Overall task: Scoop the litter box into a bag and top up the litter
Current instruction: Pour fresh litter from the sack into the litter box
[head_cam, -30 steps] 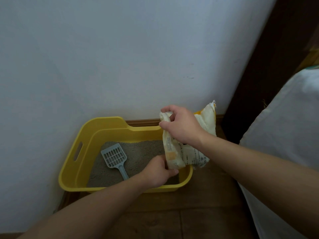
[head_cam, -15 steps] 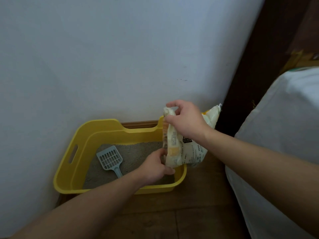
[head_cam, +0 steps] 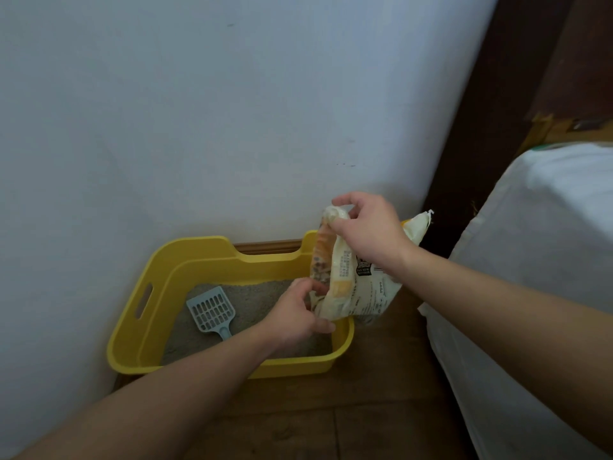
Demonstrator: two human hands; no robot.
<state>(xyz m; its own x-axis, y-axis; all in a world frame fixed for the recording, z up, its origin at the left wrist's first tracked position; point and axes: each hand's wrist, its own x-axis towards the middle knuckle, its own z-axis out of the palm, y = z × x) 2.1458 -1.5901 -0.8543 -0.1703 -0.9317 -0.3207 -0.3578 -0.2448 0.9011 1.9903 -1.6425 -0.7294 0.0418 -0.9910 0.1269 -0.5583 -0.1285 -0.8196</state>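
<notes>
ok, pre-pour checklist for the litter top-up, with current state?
1. Right hand grips the top of the cream and orange printed litter bag: ok.
2. Left hand holds the bag's lower end, fingers pinching it: ok.
3. Bag's lower end sits over the yellow plastic litter box, not the brown wooden floor: ok.
4. Bag mouth open: cannot tell.
5. Pale blue slotted plastic scoop lies on the grey litter, left of the bag, apart from it: ok.
6. Litter already falling: cannot tell.
</notes>
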